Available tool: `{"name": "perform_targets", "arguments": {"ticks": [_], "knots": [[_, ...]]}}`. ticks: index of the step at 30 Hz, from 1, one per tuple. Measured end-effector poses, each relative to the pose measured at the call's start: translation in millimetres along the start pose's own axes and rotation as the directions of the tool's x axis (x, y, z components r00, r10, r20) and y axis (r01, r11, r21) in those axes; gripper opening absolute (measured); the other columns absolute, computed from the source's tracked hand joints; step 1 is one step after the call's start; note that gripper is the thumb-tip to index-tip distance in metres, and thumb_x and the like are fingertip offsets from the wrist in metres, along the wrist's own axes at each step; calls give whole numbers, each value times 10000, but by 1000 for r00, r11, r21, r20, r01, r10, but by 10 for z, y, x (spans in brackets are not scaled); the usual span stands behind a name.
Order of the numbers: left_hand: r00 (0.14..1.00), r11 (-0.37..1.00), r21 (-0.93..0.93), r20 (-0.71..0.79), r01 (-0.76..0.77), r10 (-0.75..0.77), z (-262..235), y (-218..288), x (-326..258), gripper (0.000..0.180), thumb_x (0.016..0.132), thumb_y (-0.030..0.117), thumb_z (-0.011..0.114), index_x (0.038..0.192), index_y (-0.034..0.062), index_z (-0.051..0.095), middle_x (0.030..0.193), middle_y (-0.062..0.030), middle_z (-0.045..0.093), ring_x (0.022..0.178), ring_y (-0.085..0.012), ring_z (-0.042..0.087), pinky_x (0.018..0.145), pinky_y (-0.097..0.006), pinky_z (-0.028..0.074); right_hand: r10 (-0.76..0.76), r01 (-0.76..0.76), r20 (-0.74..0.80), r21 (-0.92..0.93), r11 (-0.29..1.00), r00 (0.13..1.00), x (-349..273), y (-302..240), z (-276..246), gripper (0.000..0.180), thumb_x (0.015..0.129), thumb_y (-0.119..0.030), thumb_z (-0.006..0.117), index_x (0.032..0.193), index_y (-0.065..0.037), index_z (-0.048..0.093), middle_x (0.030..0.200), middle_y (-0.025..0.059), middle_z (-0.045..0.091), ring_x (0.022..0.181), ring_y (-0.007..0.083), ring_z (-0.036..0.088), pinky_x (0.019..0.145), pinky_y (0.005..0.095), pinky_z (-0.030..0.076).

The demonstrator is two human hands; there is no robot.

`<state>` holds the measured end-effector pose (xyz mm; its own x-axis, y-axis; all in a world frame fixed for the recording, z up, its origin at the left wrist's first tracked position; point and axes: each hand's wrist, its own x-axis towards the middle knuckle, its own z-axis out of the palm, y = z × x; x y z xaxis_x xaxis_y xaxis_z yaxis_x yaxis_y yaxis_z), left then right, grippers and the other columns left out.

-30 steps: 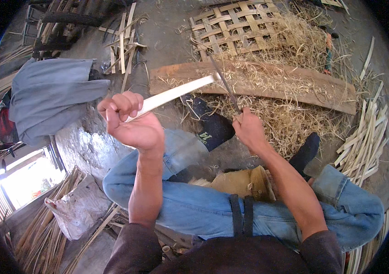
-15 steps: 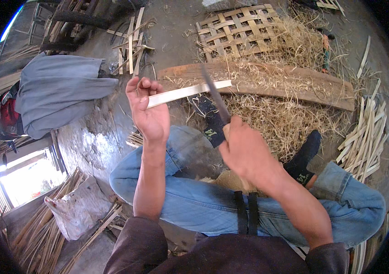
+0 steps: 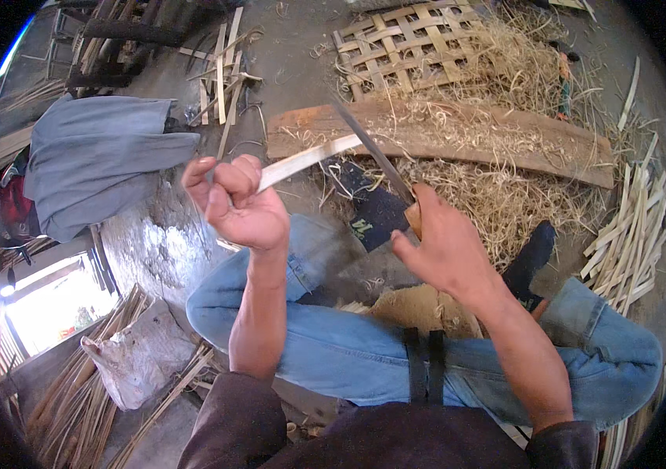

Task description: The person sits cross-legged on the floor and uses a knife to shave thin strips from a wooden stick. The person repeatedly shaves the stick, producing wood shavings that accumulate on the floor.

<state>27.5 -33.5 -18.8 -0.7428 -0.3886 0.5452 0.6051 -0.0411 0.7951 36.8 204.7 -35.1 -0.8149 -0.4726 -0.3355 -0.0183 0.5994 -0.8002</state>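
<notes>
My left hand (image 3: 243, 205) is raised with its fingers curled, gripping one end of a pale flat bamboo strip (image 3: 309, 159). The strip slants up to the right, its free end meeting the blade of a long knife (image 3: 377, 159). That knife is in my right hand (image 3: 452, 246), closed round its wooden handle, with the blade pointing up and to the left. Both hands are above my bent, jeans-clad legs (image 3: 333, 344). Beyond the strip lies a long wooden plank (image 3: 497, 139) strewn with curly shavings.
Shavings (image 3: 497, 199) lie heaped around the plank. Behind it is a coarsely woven bamboo panel (image 3: 403, 47). Pale strips (image 3: 630, 234) are piled at the right, others (image 3: 226, 70) at the far left. A grey cloth (image 3: 106, 160) and a whitish sack (image 3: 141, 352) are on the left.
My left hand has turned and its fingers have curled more tightly. The strip's free end has shifted left to the knife's blade, and my right hand has moved slightly right.
</notes>
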Motion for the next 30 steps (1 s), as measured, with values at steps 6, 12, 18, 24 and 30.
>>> {"name": "perform_targets", "arguments": {"ticks": [6, 12, 18, 24, 30], "knots": [[991, 994, -71, -101, 86, -93, 60, -79, -68, 335, 830, 107, 494, 1164, 105, 493, 673, 11, 381, 569, -98, 340, 570, -254, 306, 28, -39, 92, 123, 992, 995, 75, 254, 392, 499, 789, -271, 714, 1080, 55, 473, 868, 260, 643, 848, 440, 642, 739, 487, 525], [983, 987, -108, -125, 118, -131, -28, -88, 3, 331, 810, 161, 509, 1136, 104, 491, 755, -16, 434, 647, -104, 417, 572, -228, 364, 143, -156, 95, 150, 976, 985, 218, 458, 595, 502, 797, -280, 711, 1080, 69, 488, 878, 279, 646, 838, 448, 647, 739, 476, 535], [981, 989, -126, -168, 76, -97, -89, -152, -17, 348, 798, 145, 519, 1142, 109, 484, 916, -35, 499, 824, -145, 514, 700, -258, 430, -1, -46, 142, 327, 944, 990, 107, -28, 733, 400, 920, -231, 598, 1149, 79, 489, 834, 289, 638, 808, 444, 648, 733, 499, 505], [941, 997, 51, -336, 53, -33, -18, -146, 47, 393, 775, 130, 544, 1160, 114, 465, 1165, -42, 507, 1104, -185, 525, 898, -320, 447, -170, 70, 165, 488, 870, 971, -23, -470, 497, 438, 902, -247, 619, 1164, 76, 483, 845, 294, 641, 826, 451, 647, 740, 486, 504], [930, 988, 135, -367, 81, -26, -24, -121, -2, 393, 782, 137, 551, 1165, 126, 465, 1186, -26, 486, 1058, -156, 509, 907, -326, 425, -101, 18, 150, 474, 881, 983, 86, -300, 647, 424, 888, -248, 620, 1134, 74, 497, 821, 318, 634, 814, 474, 640, 736, 519, 514]]}}
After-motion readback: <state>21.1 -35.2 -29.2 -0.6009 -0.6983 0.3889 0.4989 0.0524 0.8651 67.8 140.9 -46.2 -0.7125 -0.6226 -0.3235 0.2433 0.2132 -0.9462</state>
